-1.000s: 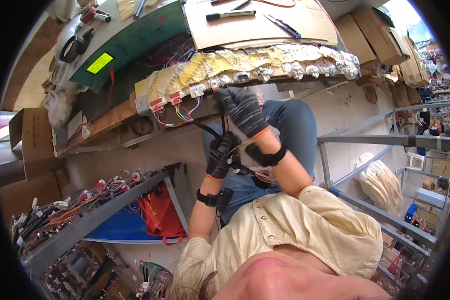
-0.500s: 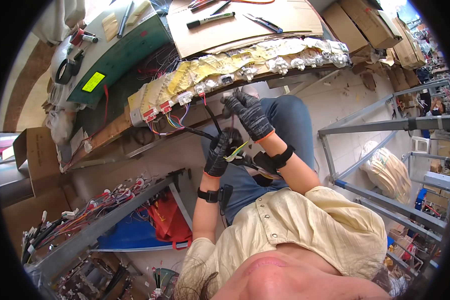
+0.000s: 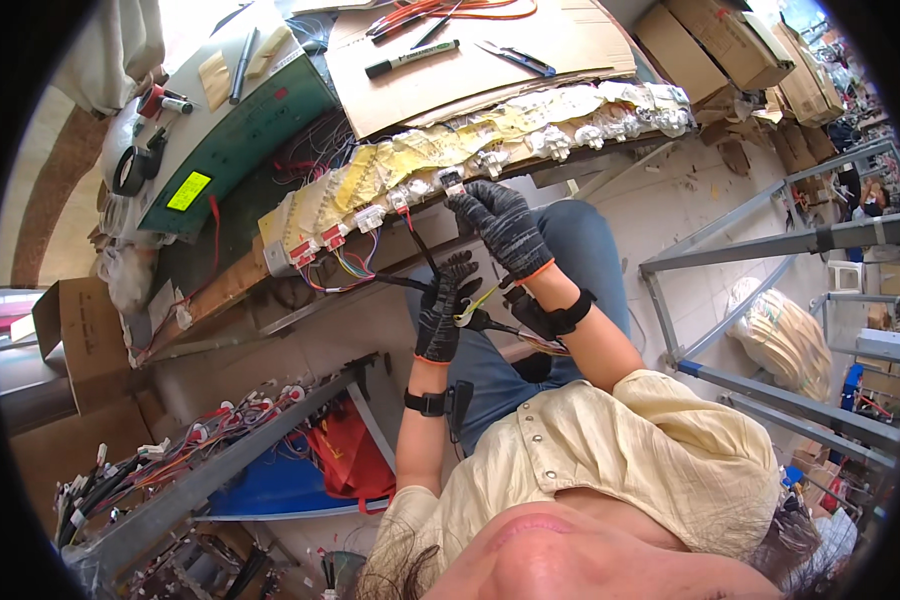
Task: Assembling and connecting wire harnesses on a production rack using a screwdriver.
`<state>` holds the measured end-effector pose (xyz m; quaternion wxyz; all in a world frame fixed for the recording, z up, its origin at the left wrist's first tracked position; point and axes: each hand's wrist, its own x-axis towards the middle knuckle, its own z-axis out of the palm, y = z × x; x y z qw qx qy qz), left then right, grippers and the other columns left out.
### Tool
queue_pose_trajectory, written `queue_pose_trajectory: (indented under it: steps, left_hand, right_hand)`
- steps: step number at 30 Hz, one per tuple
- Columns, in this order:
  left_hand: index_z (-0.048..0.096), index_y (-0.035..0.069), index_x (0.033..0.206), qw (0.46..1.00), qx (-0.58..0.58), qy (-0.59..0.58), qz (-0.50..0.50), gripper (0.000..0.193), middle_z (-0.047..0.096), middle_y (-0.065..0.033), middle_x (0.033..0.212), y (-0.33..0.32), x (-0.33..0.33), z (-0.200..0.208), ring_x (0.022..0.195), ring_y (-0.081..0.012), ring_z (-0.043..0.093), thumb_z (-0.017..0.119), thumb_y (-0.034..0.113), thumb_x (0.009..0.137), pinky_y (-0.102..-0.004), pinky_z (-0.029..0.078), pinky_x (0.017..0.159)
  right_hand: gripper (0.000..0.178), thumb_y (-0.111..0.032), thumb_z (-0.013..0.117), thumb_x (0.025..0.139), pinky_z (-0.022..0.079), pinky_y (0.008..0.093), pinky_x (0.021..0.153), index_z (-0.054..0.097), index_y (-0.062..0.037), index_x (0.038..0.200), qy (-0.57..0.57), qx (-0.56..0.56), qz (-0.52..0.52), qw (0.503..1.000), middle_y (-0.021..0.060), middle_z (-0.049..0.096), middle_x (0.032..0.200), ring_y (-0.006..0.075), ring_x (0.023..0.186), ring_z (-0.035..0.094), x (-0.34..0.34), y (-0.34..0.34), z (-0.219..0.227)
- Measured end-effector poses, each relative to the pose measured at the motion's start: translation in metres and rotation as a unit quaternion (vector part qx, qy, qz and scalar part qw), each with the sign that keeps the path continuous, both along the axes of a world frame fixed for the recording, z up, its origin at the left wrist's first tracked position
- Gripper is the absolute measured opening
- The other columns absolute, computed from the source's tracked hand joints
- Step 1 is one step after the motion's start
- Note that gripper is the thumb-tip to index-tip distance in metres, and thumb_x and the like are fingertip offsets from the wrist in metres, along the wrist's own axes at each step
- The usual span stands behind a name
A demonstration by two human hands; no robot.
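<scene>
A wire harness in black sleeving (image 3: 420,243) runs from the row of connectors down to my left hand (image 3: 438,312), which wears a dark grey knit glove. That hand is loosely closed around the harness, its fingers partly stretched upward. A yellow-green wire (image 3: 480,301) sticks out beside its palm, and more sleeved wires trail over my lap. My right hand (image 3: 502,228), gloved alike, pinches a small connector (image 3: 456,189) at a dark socket on the board's front edge. Its fingertips partly hide the connector. To the left, white and red connectors (image 3: 332,238) with coloured wires sit plugged in along the taped board (image 3: 390,160).
Behind the board lies cardboard (image 3: 570,40) with a black marker (image 3: 412,58) and a utility knife (image 3: 516,58). A green tester box (image 3: 240,140) with a lit display stands at left. Harnesses lie on a rack (image 3: 220,440) at lower left; metal frames (image 3: 770,250) stand at right.
My right hand has moved up and left to the board's edge, bringing the connector against the dark socket. My left hand's fingers have loosened and stretched upward. The view has shifted slightly.
</scene>
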<state>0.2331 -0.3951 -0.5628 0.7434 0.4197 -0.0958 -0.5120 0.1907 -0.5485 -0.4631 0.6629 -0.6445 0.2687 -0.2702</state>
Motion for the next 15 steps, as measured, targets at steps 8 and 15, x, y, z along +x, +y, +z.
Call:
queue_pose_trajectory:
  steps: [8,15]
  left_hand:
    - [0.038,0.001,0.128,0.965,0.043,-0.206,0.154,0.039,0.05,-0.0115,0.12,0.017,0.002,-0.019,0.106,-0.0196,0.051,0.042,0.021,0.094,-0.0334,0.042,0.092]
    - [0.057,0.003,0.105,0.534,-0.073,-0.837,-0.096,0.039,0.057,-0.0146,0.103,0.0,-0.088,0.041,0.102,-0.0303,0.052,0.057,0.029,0.077,-0.0468,0.035,0.095]
  right_hand:
    - [0.027,-0.024,0.059,0.087,0.041,0.0234,0.052,0.063,-0.0004,0.075,0.023,0.038,-0.014,0.999,0.0028,0.057,0.059,0.0058,0.055,0.05,0.004,0.0,0.002]
    - [0.024,-0.024,0.064,0.082,0.047,0.0298,0.058,0.064,-0.0001,0.084,0.166,-0.353,-0.016,0.921,0.0052,0.065,0.073,0.0154,0.063,0.059,-0.039,-0.039,0.012]
